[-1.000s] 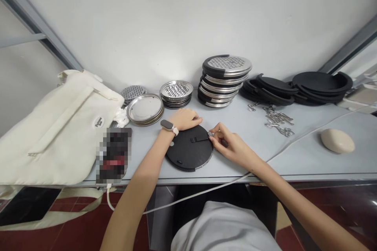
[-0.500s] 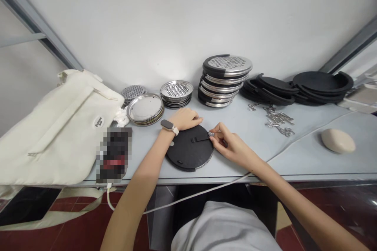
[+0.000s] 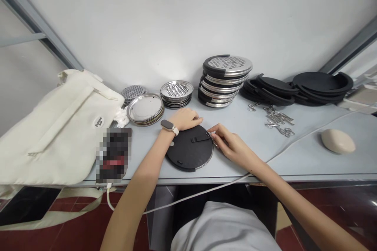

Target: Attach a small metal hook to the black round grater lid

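A flat black round holder (image 3: 190, 153) lies on the table in front of me, a silver edge showing along its lower right side. On its face are a short black strap (image 3: 200, 139) and a small slot. My left hand (image 3: 186, 119), with a watch on the wrist, holds the holder's far rim; its fingertips are partly hidden. At the right rim, my right hand (image 3: 228, 141) pinches a small metal clasp (image 3: 209, 135) beside the strap's end. I cannot tell whether the clasp is fastened to the holder.
Metal grater discs (image 3: 176, 90) and plain metal discs (image 3: 144, 108) are stacked behind. A tall stack of holders with graters (image 3: 226, 80) stands near black rings (image 3: 321, 82). Loose clasps (image 3: 278, 119), a white cable (image 3: 294, 141), a beige mouse (image 3: 338, 141), a blurred phone (image 3: 113, 155) and a cream bag (image 3: 61, 133) surround them.
My right fingers have shifted slightly, and more of the metal clasp shows at the holder's rim. The left hand and the holder stay in place.
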A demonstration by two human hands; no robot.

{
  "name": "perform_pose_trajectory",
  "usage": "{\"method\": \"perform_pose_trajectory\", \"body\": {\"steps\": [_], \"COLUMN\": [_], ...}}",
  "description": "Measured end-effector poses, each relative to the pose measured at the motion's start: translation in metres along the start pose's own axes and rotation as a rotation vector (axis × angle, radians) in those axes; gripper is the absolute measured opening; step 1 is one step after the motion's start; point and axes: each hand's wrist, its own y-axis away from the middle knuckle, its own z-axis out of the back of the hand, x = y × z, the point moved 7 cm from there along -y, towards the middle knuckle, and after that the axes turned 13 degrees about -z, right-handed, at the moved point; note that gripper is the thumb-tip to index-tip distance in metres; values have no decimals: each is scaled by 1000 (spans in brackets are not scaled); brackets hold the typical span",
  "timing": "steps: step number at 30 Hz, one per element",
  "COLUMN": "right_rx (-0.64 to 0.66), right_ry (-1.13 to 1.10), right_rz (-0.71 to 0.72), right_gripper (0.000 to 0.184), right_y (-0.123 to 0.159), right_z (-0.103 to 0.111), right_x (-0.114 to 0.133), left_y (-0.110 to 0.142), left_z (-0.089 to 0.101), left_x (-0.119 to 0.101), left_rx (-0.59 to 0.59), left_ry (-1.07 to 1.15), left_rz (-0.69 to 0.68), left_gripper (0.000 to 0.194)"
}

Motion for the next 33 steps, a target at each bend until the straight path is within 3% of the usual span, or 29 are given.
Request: {"method": "perform_pose_trajectory", "body": {"steps": [33], "right_rx": [12], "right_ry": [35], "right_rz": [29], "right_gripper": [19], "right_y": [0], "right_z": [-2], "right_x": [-1], "left_y": [0], "left_z": [-2], "left_x": [1], "left_rx": [23], "left_ry": [-36], "left_rz": [-7], "left_gripper": [53]}}
